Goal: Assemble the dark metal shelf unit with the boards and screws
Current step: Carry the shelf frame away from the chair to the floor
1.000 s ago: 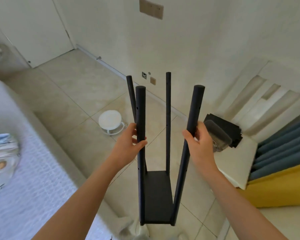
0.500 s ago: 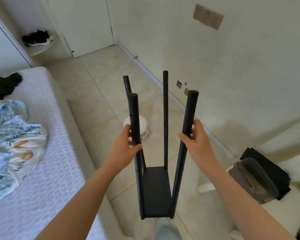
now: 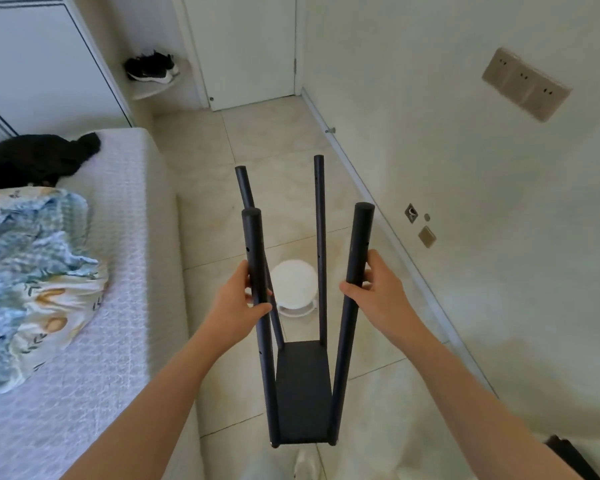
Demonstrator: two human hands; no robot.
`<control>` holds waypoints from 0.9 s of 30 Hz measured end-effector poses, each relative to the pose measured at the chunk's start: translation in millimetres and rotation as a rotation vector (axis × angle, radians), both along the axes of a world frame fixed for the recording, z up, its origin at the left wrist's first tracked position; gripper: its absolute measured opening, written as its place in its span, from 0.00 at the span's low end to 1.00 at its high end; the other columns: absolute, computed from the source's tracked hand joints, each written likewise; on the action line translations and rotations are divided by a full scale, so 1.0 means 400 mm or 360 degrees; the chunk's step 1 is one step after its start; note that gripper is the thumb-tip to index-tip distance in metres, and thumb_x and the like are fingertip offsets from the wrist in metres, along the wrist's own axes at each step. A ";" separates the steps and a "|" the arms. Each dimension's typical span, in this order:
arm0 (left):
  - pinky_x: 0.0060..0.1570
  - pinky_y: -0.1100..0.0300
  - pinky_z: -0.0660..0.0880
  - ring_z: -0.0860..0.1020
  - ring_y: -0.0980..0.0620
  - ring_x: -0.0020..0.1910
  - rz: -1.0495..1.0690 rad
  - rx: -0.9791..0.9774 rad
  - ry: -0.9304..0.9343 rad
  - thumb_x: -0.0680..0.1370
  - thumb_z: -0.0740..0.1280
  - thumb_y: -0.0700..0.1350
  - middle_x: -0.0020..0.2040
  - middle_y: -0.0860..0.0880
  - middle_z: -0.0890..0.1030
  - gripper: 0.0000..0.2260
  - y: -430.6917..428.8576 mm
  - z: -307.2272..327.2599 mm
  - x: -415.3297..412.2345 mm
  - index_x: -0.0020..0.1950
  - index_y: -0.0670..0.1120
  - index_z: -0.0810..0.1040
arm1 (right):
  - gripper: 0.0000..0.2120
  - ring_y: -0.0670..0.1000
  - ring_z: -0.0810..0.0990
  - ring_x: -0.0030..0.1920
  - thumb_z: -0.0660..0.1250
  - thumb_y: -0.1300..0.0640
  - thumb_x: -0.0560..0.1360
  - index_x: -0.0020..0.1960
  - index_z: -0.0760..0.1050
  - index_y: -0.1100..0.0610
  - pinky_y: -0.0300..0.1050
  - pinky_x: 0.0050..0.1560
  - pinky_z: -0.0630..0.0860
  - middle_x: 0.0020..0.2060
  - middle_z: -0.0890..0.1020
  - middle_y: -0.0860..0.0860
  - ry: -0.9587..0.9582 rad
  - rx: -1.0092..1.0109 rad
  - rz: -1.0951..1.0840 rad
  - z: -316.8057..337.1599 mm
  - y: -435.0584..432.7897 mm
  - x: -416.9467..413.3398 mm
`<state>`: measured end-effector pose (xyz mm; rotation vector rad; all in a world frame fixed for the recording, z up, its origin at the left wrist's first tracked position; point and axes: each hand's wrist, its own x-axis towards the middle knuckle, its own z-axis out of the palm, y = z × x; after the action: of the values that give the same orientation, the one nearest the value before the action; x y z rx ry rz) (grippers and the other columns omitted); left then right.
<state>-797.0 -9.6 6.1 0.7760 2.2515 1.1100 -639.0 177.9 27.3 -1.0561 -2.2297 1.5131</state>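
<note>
The left hand point(image 3: 238, 301) curled round the near-left post and the right hand point(image 3: 378, 295) round the near-right post of the dark metal four-post shelf frame point(image 3: 302, 386), held upright above the pale tiled floor point(image 3: 291, 140).

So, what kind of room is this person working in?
Most likely a home bedroom: a bed with a crumpled blanket on the left, shoes on a corner shelf beside a white door, and a tiled floor.

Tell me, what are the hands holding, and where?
The dark shelf frame: left hand grips its near left post, right hand its near right post, both midway up.
</note>
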 end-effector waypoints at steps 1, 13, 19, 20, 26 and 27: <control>0.43 0.71 0.74 0.79 0.60 0.50 0.0010 0.0001 -0.0012 0.74 0.75 0.37 0.55 0.53 0.79 0.28 0.019 -0.002 -0.023 0.67 0.54 0.66 | 0.19 0.45 0.82 0.45 0.71 0.57 0.76 0.60 0.67 0.45 0.35 0.41 0.79 0.46 0.80 0.45 -0.0004 0.0003 0.0022 -0.001 0.027 -0.027; 0.51 0.55 0.82 0.82 0.52 0.51 -0.0020 -0.0084 -0.0154 0.80 0.69 0.43 0.60 0.50 0.78 0.23 0.279 -0.029 -0.376 0.73 0.50 0.66 | 0.20 0.51 0.83 0.52 0.70 0.59 0.77 0.62 0.66 0.45 0.55 0.55 0.81 0.51 0.81 0.50 -0.0092 -0.0136 0.0172 -0.005 0.314 -0.386; 0.53 0.53 0.82 0.83 0.51 0.50 -0.0049 -0.0121 -0.0228 0.80 0.69 0.43 0.59 0.50 0.80 0.20 0.396 -0.021 -0.570 0.71 0.48 0.69 | 0.19 0.50 0.81 0.54 0.70 0.59 0.77 0.61 0.66 0.45 0.51 0.51 0.82 0.53 0.80 0.48 -0.0186 -0.0166 0.0215 -0.005 0.435 -0.577; 0.53 0.52 0.82 0.83 0.51 0.50 -0.0042 -0.0124 -0.0241 0.80 0.70 0.43 0.58 0.50 0.80 0.19 0.416 -0.019 -0.597 0.69 0.47 0.70 | 0.20 0.50 0.81 0.54 0.70 0.59 0.77 0.62 0.66 0.45 0.49 0.51 0.82 0.53 0.79 0.48 -0.0200 -0.0177 0.0221 -0.006 0.454 -0.604; 0.56 0.49 0.81 0.84 0.53 0.48 0.0096 -0.0087 -0.0288 0.77 0.72 0.38 0.51 0.52 0.83 0.15 0.541 -0.025 -0.756 0.61 0.49 0.74 | 0.18 0.48 0.81 0.54 0.71 0.60 0.76 0.62 0.69 0.50 0.49 0.51 0.82 0.51 0.79 0.47 -0.0207 -0.0159 0.0256 -0.012 0.586 -0.767; 0.55 0.50 0.81 0.84 0.53 0.47 0.0120 -0.0075 -0.0283 0.77 0.72 0.38 0.51 0.52 0.83 0.15 0.561 -0.027 -0.780 0.60 0.50 0.74 | 0.17 0.48 0.81 0.54 0.70 0.60 0.76 0.61 0.69 0.50 0.48 0.50 0.82 0.51 0.80 0.48 -0.0193 -0.0163 0.0268 -0.014 0.609 -0.797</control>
<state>-1109.0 214.8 -4.8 0.5545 2.1641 1.1105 -957.7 421.5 21.5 -1.0375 -2.3999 1.6902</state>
